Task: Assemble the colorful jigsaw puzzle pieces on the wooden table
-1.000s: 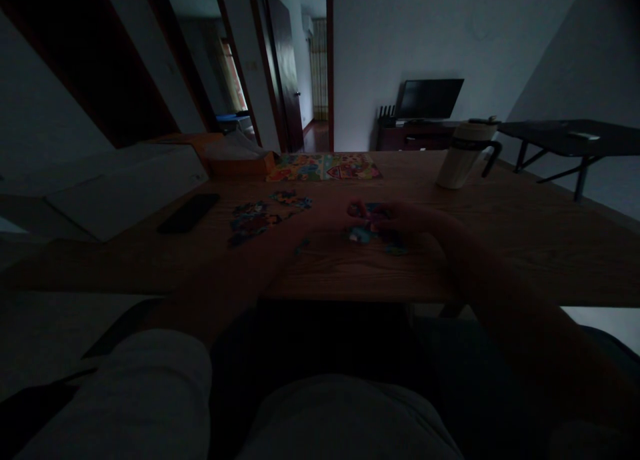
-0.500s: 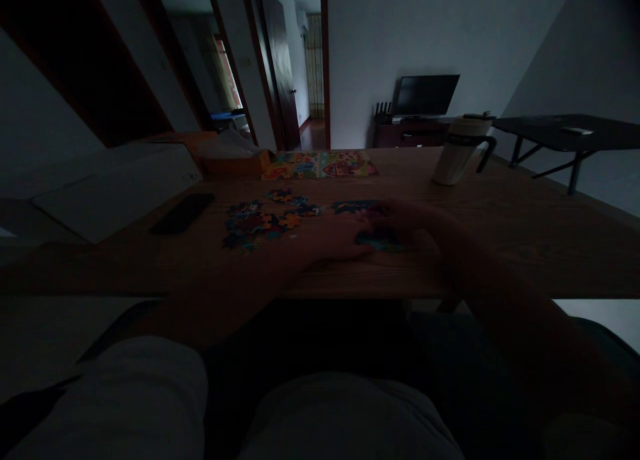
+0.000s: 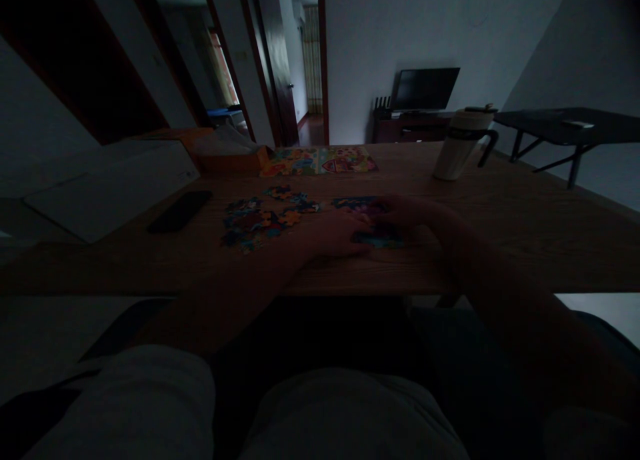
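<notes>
A partly joined jigsaw puzzle lies on the table in front of me, dark and colourful, with both hands over it. My left hand rests at its left side, thumb and fingers apart, touching the pieces. From the right, my right hand reaches onto the puzzle's upper part. Its fingers are bent down and drawn together; dim light hides what is between them. Left of my hands is a heap of loose puzzle pieces, and a few joined pieces lie just behind it.
A colourful picture sheet lies at the table's far side, beside an orange box. A black phone and a white box are at left. A handled tumbler stands back right.
The view has tilted slightly. My left hand has shifted a little on the puzzle, and my right hand stays over its upper part with small finger movement.
</notes>
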Demonstrator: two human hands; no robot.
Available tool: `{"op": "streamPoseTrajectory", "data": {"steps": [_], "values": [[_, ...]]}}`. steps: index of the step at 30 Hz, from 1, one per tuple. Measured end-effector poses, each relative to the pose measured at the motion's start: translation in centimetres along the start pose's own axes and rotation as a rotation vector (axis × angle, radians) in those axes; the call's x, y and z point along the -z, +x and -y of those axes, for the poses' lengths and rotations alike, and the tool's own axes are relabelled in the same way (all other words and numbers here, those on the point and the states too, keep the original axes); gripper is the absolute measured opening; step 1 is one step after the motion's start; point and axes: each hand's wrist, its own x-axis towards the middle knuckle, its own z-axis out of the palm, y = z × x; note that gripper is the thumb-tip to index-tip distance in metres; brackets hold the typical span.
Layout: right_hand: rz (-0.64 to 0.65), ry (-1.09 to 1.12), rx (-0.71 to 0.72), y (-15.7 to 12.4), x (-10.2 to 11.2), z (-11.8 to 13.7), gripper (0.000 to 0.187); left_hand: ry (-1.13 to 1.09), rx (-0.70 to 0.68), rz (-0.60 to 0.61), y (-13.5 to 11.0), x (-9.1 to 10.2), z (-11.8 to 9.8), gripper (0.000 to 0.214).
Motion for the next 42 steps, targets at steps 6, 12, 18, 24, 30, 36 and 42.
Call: {"op": "streamPoseTrajectory", "data": {"steps": [6,12,18,24,30,36,42], "values": [[-0.022,-0.025,0.027,0.1,-0.1,-0.6,0.048,-0.045,0.083,0.022,-0.1,0.1,0.6,0.049],[-0.001,0.003,0.021,0.1,-0.1,-0.6,0.048,-0.018,0.065,0.03,0.1,0.1,0.7,0.051],[-0.007,0.012,0.027,-0.1,0.0,-0.2,0.05,0.0,0.103,0.034,0.1,0.1,0.6,0.054],[-0.021,0.013,-0.015,0.2,-0.2,-0.7,0.051,-0.011,0.155,0.013,0.0,0.0,0.6,0.062],[-0.019,0.021,0.008,0.1,-0.1,-0.7,0.05,-0.024,0.087,0.019,-0.1,-0.1,1.0,0.054],[-0.014,-0.003,0.028,-0.2,0.0,0.1,0.047,0.02,0.034,0.034,-0.1,-0.1,0.9,0.05],[-0.007,0.019,-0.008,-0.2,0.0,0.4,0.049,0.094,0.036,0.04,-0.1,0.0,0.4,0.045]]}}
